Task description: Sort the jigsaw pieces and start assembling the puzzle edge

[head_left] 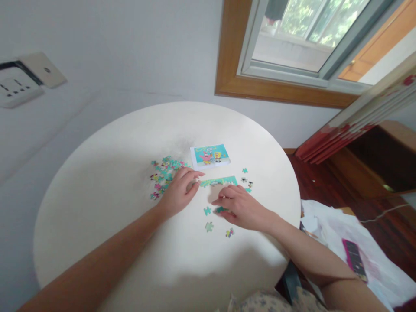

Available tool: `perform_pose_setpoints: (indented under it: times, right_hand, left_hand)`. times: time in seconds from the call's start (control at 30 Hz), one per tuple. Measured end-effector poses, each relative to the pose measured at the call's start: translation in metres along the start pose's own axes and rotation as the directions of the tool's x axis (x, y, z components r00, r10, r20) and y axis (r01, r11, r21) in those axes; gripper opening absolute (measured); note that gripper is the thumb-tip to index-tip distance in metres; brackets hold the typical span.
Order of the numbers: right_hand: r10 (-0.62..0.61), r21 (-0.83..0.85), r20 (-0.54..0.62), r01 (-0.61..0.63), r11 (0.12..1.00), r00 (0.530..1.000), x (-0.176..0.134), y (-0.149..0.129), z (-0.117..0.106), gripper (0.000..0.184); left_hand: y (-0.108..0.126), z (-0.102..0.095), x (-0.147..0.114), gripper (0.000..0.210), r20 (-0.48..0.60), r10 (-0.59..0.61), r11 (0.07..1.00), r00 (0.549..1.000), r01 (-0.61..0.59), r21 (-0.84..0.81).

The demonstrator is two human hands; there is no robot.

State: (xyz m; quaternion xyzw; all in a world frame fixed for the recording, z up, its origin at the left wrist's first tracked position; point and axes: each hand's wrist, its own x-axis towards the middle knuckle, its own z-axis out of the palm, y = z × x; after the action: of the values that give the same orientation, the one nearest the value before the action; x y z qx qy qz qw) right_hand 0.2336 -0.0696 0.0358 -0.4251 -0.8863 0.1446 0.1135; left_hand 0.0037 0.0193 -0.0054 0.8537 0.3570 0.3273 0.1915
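Note:
My left hand (pixel 180 190) rests at the left end of the joined strip of puzzle pieces (pixel 224 180). Its thumb and fingers are apart, with nothing seen between them; the thumb tip is close to the strip's edge. Below the strip, my right hand (pixel 242 206) has its thumb and curled fingers around a teal puzzle piece (pixel 221 209), which they partly cover. A loose teal piece (pixel 207 211), a pale green piece (pixel 209 226) and a multicoloured piece (pixel 229 233) lie nearby. Beyond the strip lies the reference picture (pixel 210 156) with cartoon figures.
A heap of loose puzzle pieces (pixel 165 173) spreads beside my left hand. Several more, including a teal piece (pixel 245 170), lie right of the strip. The round white table (pixel 107 182) stands against the wall. At lower right, a phone (pixel 354 260) lies on white sheeting.

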Motion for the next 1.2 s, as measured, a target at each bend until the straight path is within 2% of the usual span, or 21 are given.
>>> perform_pose_setpoints:
  times: [0.17,0.43,0.8,1.2]
  right_hand:
    - [0.009,0.002,-0.026,-0.009,1.0,1.0,0.012,-0.004,0.018,0.031]
    - [0.065,0.054,-0.075,-0.061,0.997,0.995,0.011,-0.005,0.027,0.018]
    - [0.132,0.176,-0.088,-0.115,0.978,0.987,0.012,-0.007,0.024,0.017]
    - [0.082,0.256,-0.162,-0.038,0.966,0.983,0.017,-0.007,0.028,0.01]
  left_hand:
    - [0.002,0.0,0.0,0.022,0.008,-0.009,1.0,1.0,0.009,0.0]
    - [0.002,-0.001,0.0,0.022,0.019,0.0,1.0,1.0,0.0,0.002]
    - [0.001,-0.001,0.0,0.022,0.007,-0.003,1.0,1.0,0.003,0.0]
    - [0.0,0.0,0.001,0.025,-0.03,0.007,1.0,1.0,-0.007,-0.012]
